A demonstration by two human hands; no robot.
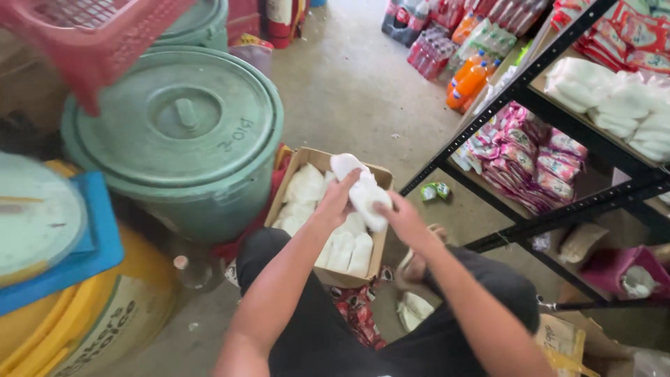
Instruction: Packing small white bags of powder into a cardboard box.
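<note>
I am squatting over an open cardboard box (301, 162) that holds several white plastic pouches (304, 187). My left hand (336, 201) and my right hand (400, 216) both grip a small stack of white pouches (366, 194) lifted just above the box. The left hand holds the stack's near side and the right hand supports its lower right end. More white pouches (347, 253) stand in the box's near end beside my knee.
A large green lidded drum (183, 136) stands left of the box, with a red crate (91, 35) above and yellow and blue containers (77, 279) nearer. A black metal shelf (558, 209) on the right carries white pouches and pink packets. Drink bottles (469, 78) stand on the concrete floor.
</note>
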